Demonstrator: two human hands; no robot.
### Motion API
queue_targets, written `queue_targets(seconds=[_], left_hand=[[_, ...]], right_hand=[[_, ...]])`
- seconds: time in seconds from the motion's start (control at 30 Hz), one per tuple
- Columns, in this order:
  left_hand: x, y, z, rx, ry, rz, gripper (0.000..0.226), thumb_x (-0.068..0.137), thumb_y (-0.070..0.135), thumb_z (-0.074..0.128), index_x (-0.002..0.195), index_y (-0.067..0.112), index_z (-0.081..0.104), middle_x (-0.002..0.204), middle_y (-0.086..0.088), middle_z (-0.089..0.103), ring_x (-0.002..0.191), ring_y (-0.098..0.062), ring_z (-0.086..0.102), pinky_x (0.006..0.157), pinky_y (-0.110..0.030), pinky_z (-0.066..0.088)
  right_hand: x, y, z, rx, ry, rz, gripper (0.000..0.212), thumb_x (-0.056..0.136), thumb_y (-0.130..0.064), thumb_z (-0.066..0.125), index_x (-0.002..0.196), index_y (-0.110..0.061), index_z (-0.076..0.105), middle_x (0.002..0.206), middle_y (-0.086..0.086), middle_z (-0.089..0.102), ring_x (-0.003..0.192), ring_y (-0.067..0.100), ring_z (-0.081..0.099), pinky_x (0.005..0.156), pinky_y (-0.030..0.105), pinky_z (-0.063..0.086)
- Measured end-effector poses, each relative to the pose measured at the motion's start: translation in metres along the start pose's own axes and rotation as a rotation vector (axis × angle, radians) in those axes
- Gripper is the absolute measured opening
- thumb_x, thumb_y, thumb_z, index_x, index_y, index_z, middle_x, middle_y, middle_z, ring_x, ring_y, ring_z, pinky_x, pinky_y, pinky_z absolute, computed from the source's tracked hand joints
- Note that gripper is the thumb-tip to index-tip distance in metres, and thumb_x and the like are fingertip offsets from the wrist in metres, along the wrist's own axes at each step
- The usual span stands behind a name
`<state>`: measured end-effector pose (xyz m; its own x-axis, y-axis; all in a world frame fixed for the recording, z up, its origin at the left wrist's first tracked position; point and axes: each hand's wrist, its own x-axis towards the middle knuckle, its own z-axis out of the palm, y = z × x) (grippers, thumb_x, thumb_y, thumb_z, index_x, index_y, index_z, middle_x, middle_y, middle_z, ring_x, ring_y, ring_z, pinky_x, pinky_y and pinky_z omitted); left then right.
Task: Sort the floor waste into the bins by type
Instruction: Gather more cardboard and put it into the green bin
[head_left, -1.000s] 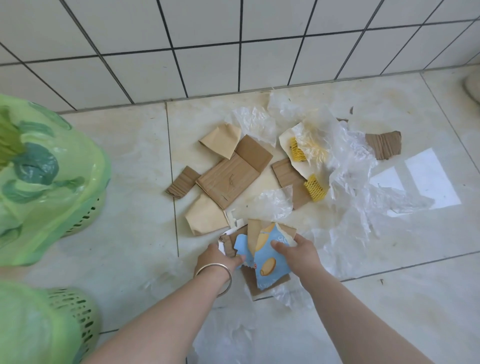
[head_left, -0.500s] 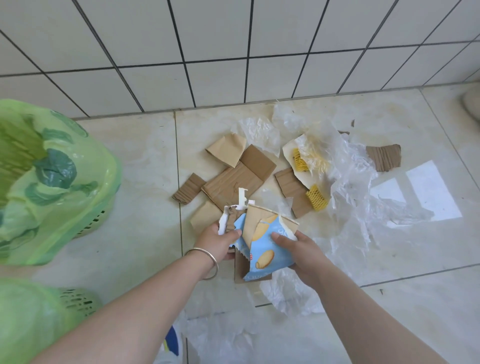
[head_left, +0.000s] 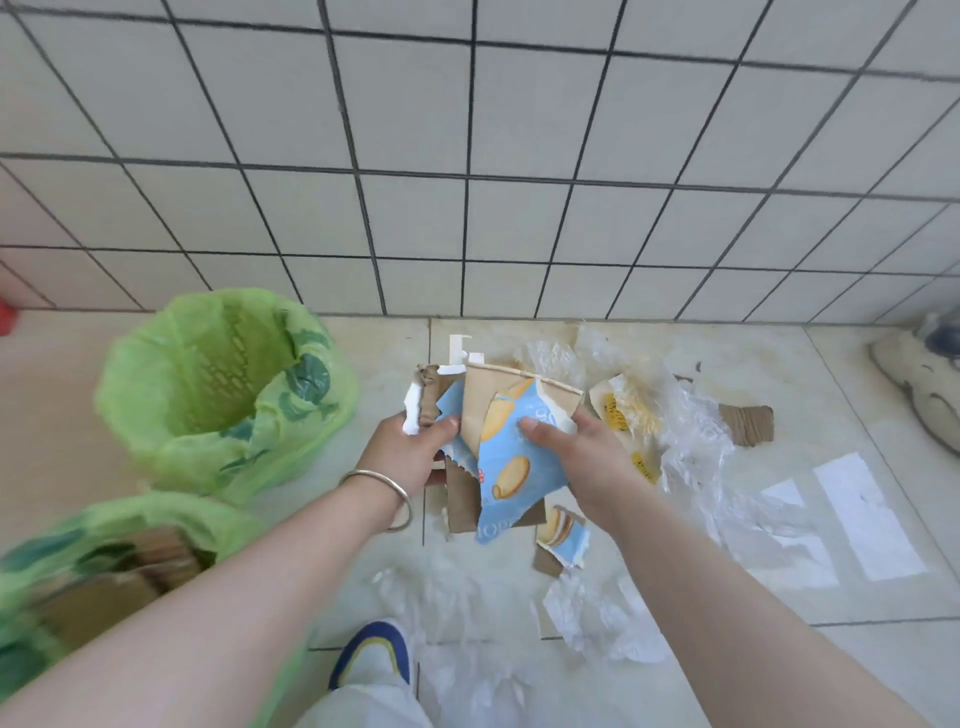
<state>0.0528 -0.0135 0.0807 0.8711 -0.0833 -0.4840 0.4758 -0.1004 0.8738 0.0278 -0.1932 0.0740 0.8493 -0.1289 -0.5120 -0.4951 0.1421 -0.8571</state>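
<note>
So the bundle of torn cardboard (head_left: 470, 415) and blue biscuit-box pieces (head_left: 511, 462) is now up off the floor, held in the air between both hands, where a second ago it was still being gathered low over the tiles. Left hand (head_left: 410, 452) has its fingers closed on the left edge of the stack, right hand (head_left: 582, 457) is clamped on the right side with the thumb on the blue print. The view has swung up and left too, so both green-lined bins show: the far bin (head_left: 223, 389) looks empty, the near bin (head_left: 104, 566) already has brown card in it. My guess is the load goes in the near one.

Writing: only a cut-off bit, something like "IOPE", low on the blue piece, plus biscuit pictures. One blue scrap (head_left: 563, 535) and lots of clear plastic film (head_left: 691, 431) are left on the floor.
</note>
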Motion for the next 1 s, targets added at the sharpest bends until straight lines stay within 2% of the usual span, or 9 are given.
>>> queue_targets(seconds=[0.17, 0.33, 0.4, 0.5, 0.57, 0.63, 0.77, 0.87, 1.0], left_hand=[[-0.061, 0.031, -0.065, -0.043, 0.076, 0.126, 0.022, 0.091, 0.008, 0.054, 0.074, 0.018, 0.062, 0.069, -0.005, 0.062, 0.054, -0.012, 0.062, 0.056, -0.024, 0.055], [-0.119, 0.038, -0.146, -0.020, 0.237, 0.177, 0.011, 0.084, 0.018, 0.065, 0.074, 0.021, 0.063, 0.071, -0.003, 0.062, 0.065, -0.018, 0.061, 0.061, -0.027, 0.055], [-0.137, 0.031, -0.178, 0.006, 0.308, 0.170, 0.016, 0.085, 0.019, 0.065, 0.070, 0.019, 0.059, 0.067, 0.000, 0.057, 0.063, -0.015, 0.058, 0.055, -0.022, 0.048], [-0.150, 0.013, -0.221, 0.130, 0.379, 0.097, 0.038, 0.067, 0.044, 0.070, 0.074, 0.013, 0.050, 0.077, -0.004, 0.046, 0.072, -0.016, 0.047, 0.067, -0.028, 0.042], [-0.151, 0.001, -0.243, 0.187, 0.382, 0.068, 0.031, 0.069, 0.037, 0.070, 0.071, 0.013, 0.051, 0.068, 0.000, 0.051, 0.059, -0.010, 0.053, 0.064, -0.022, 0.050], [-0.151, -0.012, -0.258, 0.257, 0.376, 0.053, 0.024, 0.081, 0.015, 0.065, 0.060, 0.017, 0.052, 0.044, 0.012, 0.051, 0.035, 0.004, 0.048, 0.046, -0.011, 0.042], [-0.153, -0.042, -0.278, 0.344, 0.402, -0.044, 0.006, 0.070, 0.011, 0.066, 0.076, 0.009, 0.067, 0.062, -0.004, 0.061, 0.042, 0.001, 0.055, 0.047, -0.014, 0.048], [-0.144, -0.067, -0.290, 0.473, 0.369, -0.160, 0.036, 0.058, 0.017, 0.067, 0.093, 0.022, 0.072, 0.064, -0.003, 0.060, 0.057, -0.017, 0.051, 0.052, -0.023, 0.042], [-0.126, -0.091, -0.299, 0.767, 0.297, -0.274, 0.015, 0.069, 0.016, 0.067, 0.083, 0.019, 0.065, 0.080, -0.008, 0.065, 0.077, -0.026, 0.058, 0.054, -0.025, 0.038]], right_hand=[[-0.053, -0.046, 0.069, -0.121, -0.064, -0.116, 0.028, 0.080, -0.018, 0.073, 0.105, -0.012, 0.063, 0.095, 0.003, 0.072, 0.079, 0.019, 0.068, 0.071, 0.030, 0.054], [-0.093, -0.046, 0.153, -0.128, -0.146, -0.162, 0.030, 0.080, -0.015, 0.072, 0.109, -0.014, 0.062, 0.099, 0.006, 0.072, 0.086, 0.025, 0.069, 0.079, 0.035, 0.055], [-0.107, -0.039, 0.182, -0.148, -0.184, -0.173, 0.028, 0.081, -0.014, 0.072, 0.107, -0.017, 0.061, 0.095, 0.003, 0.071, 0.084, 0.024, 0.068, 0.078, 0.034, 0.055], [-0.122, -0.023, 0.220, -0.196, -0.206, -0.198, 0.028, 0.081, -0.015, 0.072, 0.104, -0.021, 0.057, 0.089, -0.005, 0.067, 0.076, 0.012, 0.064, 0.065, 0.022, 0.052], [-0.124, -0.011, 0.238, -0.251, -0.202, -0.224, 0.029, 0.081, -0.015, 0.072, 0.102, -0.021, 0.054, 0.086, -0.010, 0.063, 0.072, 0.003, 0.060, 0.055, 0.011, 0.047], [-0.123, -0.001, 0.254, -0.334, -0.210, -0.230, 0.027, 0.081, -0.015, 0.072, 0.100, -0.019, 0.054, 0.083, -0.011, 0.061, 0.069, 0.002, 0.058, 0.045, 0.003, 0.042], [-0.115, 0.029, 0.278, -0.525, -0.234, -0.180, 0.024, 0.078, -0.018, 0.074, 0.097, -0.022, 0.059, 0.088, -0.003, 0.065, 0.079, 0.016, 0.061, 0.057, 0.018, 0.047], [-0.109, 0.057, 0.291, -0.618, -0.273, -0.117, 0.025, 0.078, -0.016, 0.074, 0.099, -0.017, 0.062, 0.090, 0.002, 0.066, 0.082, 0.021, 0.062, 0.065, 0.029, 0.049], [-0.094, 0.089, 0.306, -0.823, -0.275, -0.073, 0.036, 0.081, -0.024, 0.070, 0.112, -0.012, 0.058, 0.098, 0.004, 0.064, 0.086, 0.024, 0.060, 0.067, 0.030, 0.048]])
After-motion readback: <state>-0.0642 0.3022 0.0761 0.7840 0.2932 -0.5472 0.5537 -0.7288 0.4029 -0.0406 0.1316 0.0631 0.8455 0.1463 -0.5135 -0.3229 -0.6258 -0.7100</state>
